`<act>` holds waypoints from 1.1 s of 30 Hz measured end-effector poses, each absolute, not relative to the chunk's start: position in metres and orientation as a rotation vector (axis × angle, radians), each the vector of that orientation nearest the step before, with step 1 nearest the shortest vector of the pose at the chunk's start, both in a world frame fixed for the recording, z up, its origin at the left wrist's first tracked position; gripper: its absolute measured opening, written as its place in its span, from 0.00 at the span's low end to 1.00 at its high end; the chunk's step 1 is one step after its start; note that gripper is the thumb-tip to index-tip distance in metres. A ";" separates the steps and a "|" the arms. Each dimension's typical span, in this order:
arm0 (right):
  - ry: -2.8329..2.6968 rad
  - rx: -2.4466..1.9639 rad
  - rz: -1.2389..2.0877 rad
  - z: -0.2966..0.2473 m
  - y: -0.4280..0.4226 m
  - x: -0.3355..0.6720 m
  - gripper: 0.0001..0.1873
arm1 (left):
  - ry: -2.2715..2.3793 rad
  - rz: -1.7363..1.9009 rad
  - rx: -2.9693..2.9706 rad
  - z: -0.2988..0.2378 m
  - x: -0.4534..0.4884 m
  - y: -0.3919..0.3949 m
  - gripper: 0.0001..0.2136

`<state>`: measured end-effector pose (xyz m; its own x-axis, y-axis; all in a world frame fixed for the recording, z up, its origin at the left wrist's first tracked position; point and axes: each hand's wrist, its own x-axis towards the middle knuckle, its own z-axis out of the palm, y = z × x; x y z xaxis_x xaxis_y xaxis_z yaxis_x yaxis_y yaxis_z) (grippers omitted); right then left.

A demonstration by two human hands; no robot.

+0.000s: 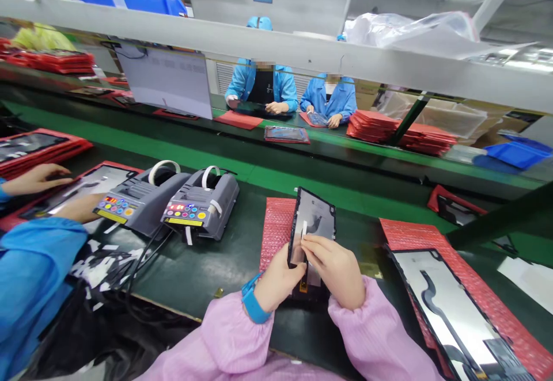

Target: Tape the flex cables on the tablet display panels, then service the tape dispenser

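Panel, thin, dark-edged and silver-backed, raised at a tilt above the worktop, to the right of the tape dispenser, in the head camera's view. Left hand, at a blue wristband, grasping the panel by its lower left edge. Right hand with fingertips pinched together on the lower end of a white strip against the panel's back; laying down or lifting off, impossible to tell.

By appearances, work caught midway: panel up off the worktop, strip against the silver back. Not yet done: release of the strip, and any setting-down of the panel.

Red bubble-wrap sheet on the worktop, right of the tape dispenser and partly hidden behind the panel. Farther right of the tape dispenser, untouched, second panel lying silver side up on another red sheet, with a grey ribbon cable along its back; no matching white strip to be made out there, so finished or waiting, uncertain.

At the front of the tape dispenser, short white tape end hanging out, presumably within easy reach. Just left of the tape dispenser, twin dispenser; farther left, co-worker's hand. In front and to the left of the tape dispenser, scattered white scraps.
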<state>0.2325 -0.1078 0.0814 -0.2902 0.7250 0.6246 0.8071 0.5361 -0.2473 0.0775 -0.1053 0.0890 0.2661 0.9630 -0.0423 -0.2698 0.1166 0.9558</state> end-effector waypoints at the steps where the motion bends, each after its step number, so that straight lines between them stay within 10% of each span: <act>1: -2.066 -1.215 -0.168 0.078 -0.108 0.230 0.14 | 0.863 1.079 1.041 0.088 0.078 -0.107 0.23; 10: -1.465 -1.295 0.688 0.061 -0.073 0.223 0.10 | 1.016 1.047 0.860 0.066 0.058 -0.108 0.18; 24: -1.165 -1.223 0.876 0.104 -0.039 0.267 0.24 | 0.807 0.969 0.348 0.040 0.041 -0.111 0.30; 33: -1.212 -1.165 1.262 0.151 -0.018 0.223 0.15 | 0.806 1.033 0.297 0.045 0.032 -0.097 0.35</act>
<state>0.2234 -0.0182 0.1510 -0.0442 0.9990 -0.0046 -0.0360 -0.0062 -0.9993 0.0320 -0.0973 0.0446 0.2633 0.8517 -0.4530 -0.6458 0.5045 0.5731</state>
